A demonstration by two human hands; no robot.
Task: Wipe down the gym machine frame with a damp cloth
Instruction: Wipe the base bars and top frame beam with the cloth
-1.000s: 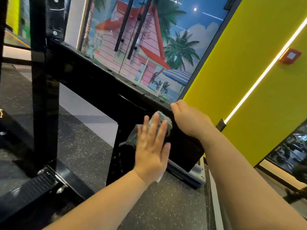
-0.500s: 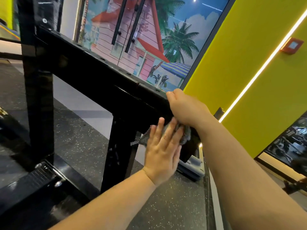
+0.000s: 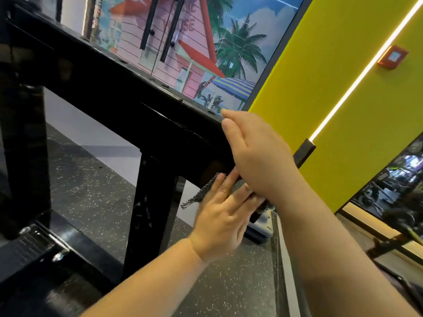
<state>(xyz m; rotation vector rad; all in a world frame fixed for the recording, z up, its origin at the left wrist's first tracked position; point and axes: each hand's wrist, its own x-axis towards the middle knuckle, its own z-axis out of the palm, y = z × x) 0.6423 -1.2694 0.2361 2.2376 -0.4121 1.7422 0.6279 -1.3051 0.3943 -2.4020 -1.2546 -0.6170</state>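
Pressing flat with straight fingers, your left hand (image 3: 225, 216) pins the grey mesh cloth (image 3: 201, 193) against the lower edge of the black frame beam (image 3: 114, 88), near its right end. A corner of the cloth pokes out left of your fingers. Just above, your right hand (image 3: 256, 156) cups the beam's end, with its fingers wrapped over the top. An upright post (image 3: 148, 213) drops to the speckled floor (image 3: 91, 191). Beyond are a beach-house mural (image 3: 206, 53) and a yellow wall (image 3: 343, 92).
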